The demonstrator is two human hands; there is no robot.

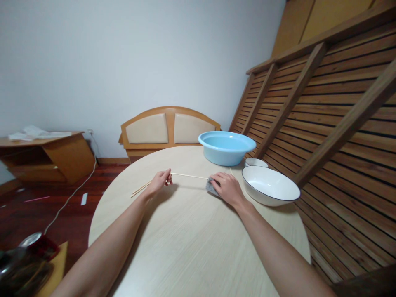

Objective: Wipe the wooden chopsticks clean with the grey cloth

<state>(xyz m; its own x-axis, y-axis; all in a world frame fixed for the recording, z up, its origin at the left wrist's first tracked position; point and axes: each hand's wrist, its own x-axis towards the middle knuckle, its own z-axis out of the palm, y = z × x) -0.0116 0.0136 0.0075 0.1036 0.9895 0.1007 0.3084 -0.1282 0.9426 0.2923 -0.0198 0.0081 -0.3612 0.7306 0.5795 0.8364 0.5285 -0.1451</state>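
A thin pale chopstick [190, 176] stretches between my two hands, just above the table. My left hand [160, 181] pinches its left end with closed fingers. At its other end, my right hand [227, 187] is closed over a grey cloth [212, 187], and the chopstick's tip disappears into the cloth. Other chopsticks [141, 189] lie together on the tabletop just left of my left hand, which hides part of them. Close to my right hand stands a large white bowl [270, 186] with a dark rim.
A light blue basin [227, 147] stands at the far side of the round table [182, 247]. Beside it sits a small bowl [256, 162]. Wooden slatted panels [312, 103] lean along the right. A headboard [170, 128] and a low cabinet [62, 156] stand beyond.
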